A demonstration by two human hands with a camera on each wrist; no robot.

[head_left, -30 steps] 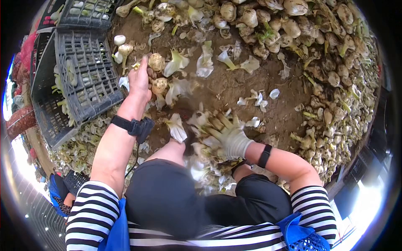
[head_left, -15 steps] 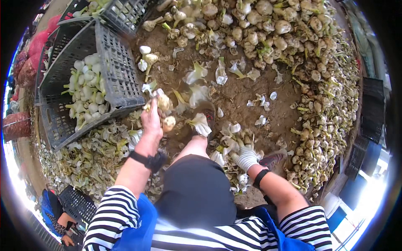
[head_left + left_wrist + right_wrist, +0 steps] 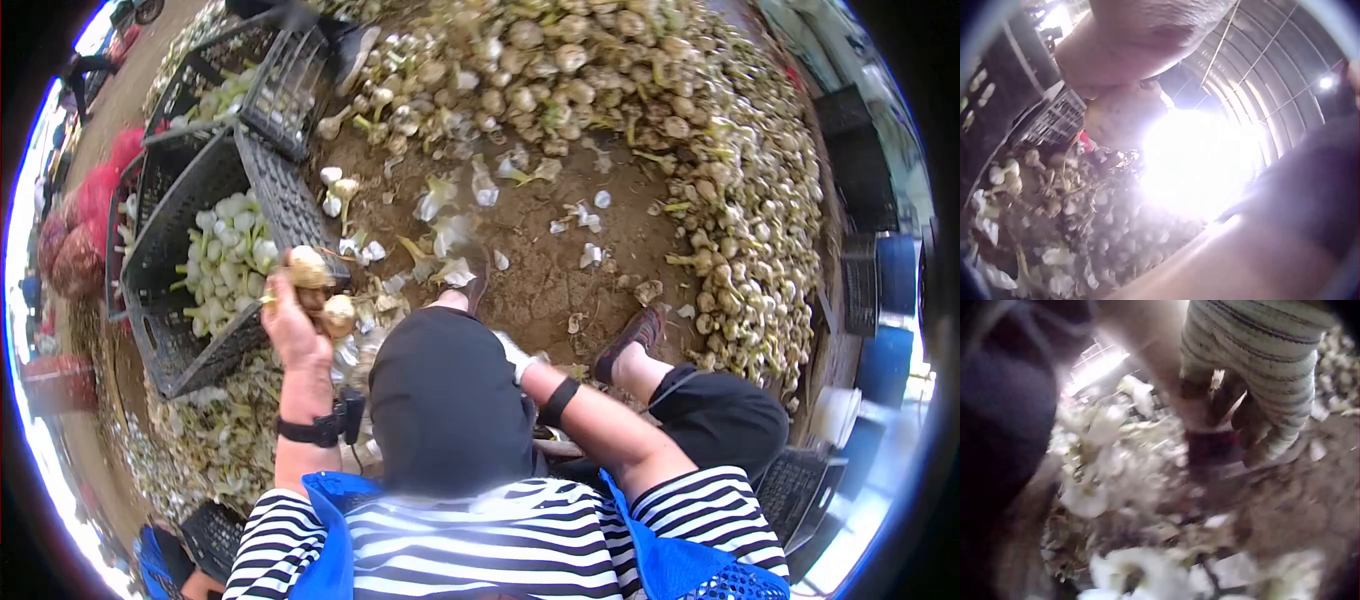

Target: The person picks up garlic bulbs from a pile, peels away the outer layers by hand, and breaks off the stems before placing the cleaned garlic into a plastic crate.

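My bare left hand [image 3: 298,335] grips garlic bulbs beside the near corner of the crate. One dirty bulb [image 3: 310,268] shows above the fingers and another bulb [image 3: 338,316] at their right side. In the left wrist view, a bulb [image 3: 1116,115] sits against the hand, partly washed out by glare. My gloved right hand [image 3: 514,358] is low beside my raised knee, which hides most of it in the head view. The right wrist view shows the striped glove [image 3: 1260,369] with its fingers bent loosely downward over the ground, near a shoe [image 3: 1213,447] and loose garlic skins [image 3: 1116,456].
A black plastic crate [image 3: 160,330] tilted at left contains cleaned white garlic [image 3: 230,250]; another crate [image 3: 290,110] stands behind it. A large heap of unpeeled garlic [image 3: 750,210] curves along the back and right. Peeled skins [image 3: 225,440] cover the ground at left.
The left hand has moved with its bulbs from the ground to beside the crate. The right hand has left the pile of skins and moved left behind the knee. The head view has shifted.
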